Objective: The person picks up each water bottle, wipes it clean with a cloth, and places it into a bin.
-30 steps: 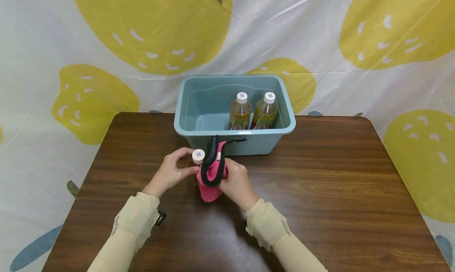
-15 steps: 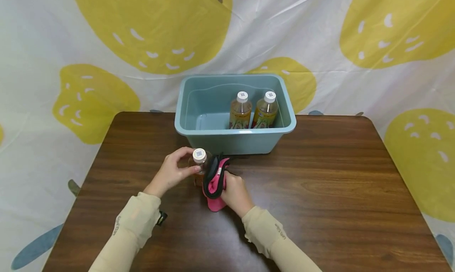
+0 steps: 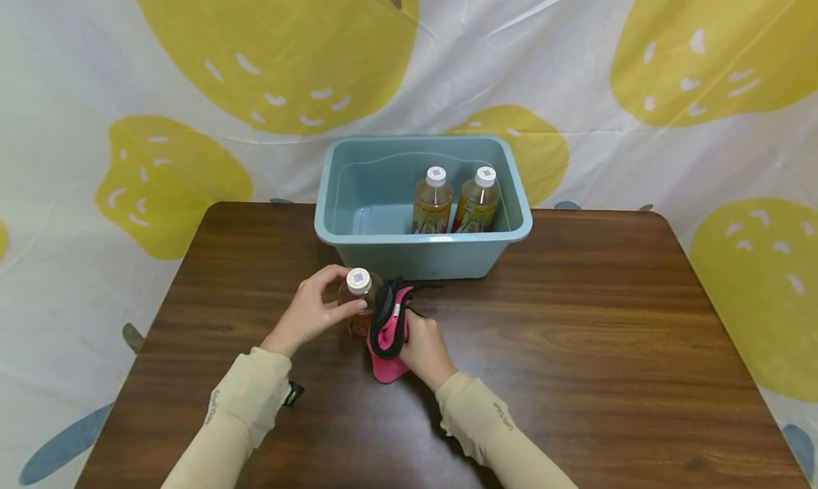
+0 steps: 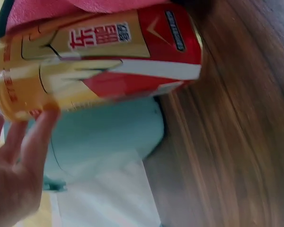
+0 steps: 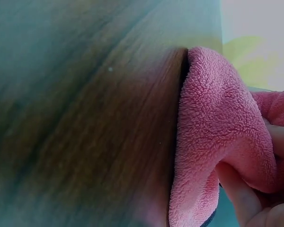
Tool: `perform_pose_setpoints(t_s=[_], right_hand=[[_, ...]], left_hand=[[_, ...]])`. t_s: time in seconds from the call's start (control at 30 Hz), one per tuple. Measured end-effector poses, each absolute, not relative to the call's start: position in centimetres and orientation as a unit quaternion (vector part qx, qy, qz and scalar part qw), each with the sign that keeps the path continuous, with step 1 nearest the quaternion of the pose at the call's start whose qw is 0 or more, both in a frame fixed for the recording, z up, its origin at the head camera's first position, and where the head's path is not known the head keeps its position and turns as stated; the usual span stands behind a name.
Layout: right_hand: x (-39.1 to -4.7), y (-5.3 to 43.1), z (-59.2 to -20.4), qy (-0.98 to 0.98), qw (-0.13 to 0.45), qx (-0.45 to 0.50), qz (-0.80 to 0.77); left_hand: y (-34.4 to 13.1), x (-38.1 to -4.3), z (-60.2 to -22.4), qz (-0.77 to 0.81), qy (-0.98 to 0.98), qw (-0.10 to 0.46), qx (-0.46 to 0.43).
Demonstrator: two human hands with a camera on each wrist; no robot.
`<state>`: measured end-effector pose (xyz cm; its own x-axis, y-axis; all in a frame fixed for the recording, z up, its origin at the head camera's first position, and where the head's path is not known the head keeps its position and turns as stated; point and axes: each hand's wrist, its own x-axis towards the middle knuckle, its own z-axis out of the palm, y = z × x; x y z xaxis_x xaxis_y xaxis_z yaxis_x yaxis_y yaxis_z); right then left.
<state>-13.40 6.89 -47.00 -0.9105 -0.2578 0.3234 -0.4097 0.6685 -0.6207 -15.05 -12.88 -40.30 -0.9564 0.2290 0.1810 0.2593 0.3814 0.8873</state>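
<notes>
A drink bottle [image 3: 360, 326] with a white cap stands on the wooden table, in front of the tub. My left hand [image 3: 309, 310] holds it by the upper part, thumb and fingers around its sides. Its gold and red label [image 4: 99, 61] faces the left wrist camera. To the bottle's right, my right hand [image 3: 427, 350] grips a folded pink cloth [image 3: 386, 367] with a black edge, which lies close against the bottle. In the right wrist view the fuzzy cloth [image 5: 217, 113] bunches between thumb and fingers, its lower edge at the tabletop.
A light blue plastic tub [image 3: 422, 255] stands behind the hands at the table's back edge. Two capped bottles stand in its right half, the left one [image 3: 432, 205] and the right one [image 3: 476, 205]. A lemon-print sheet [image 3: 511, 49] hangs behind the table [image 3: 607, 333].
My right hand has drawn the cloth down the bottle's side, toward me and slightly right, then nearly stopped. More of the bottle shows now. My left hand keeps its hold with little movement.
</notes>
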Motion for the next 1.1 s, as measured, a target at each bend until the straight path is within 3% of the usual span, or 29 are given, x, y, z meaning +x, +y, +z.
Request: perform_pose_setpoints(t_s=[0.17, 0.3, 0.7, 0.87, 1.1], right_hand=[[-13.5, 7.0, -47.1, -0.905, 0.099, 0.179, 0.374], [-13.5, 7.1, -47.2, -0.903, 0.100, 0.175, 0.379], [-13.1, 7.5, -46.1, -0.887, 0.125, 0.177, 0.408], [-13.1, 7.6, -44.7, -0.862, 0.178, 0.192, 0.434], [-13.6, 8.0, -41.9, -0.840, 0.211, 0.231, 0.442]], left_hand=[[-11.6, -14.9, -40.4, -0.478, -0.867, 0.093, -0.101], [-10.9, -14.7, -40.5, -0.457, -0.878, 0.118, -0.074], [-11.2, -14.4, -40.6, -0.503, -0.851, 0.104, -0.107], [-11.5, -14.3, -40.7, -0.505, -0.845, 0.109, -0.138], [-12.1, -14.4, -40.7, -0.519, -0.839, 0.058, -0.152]])
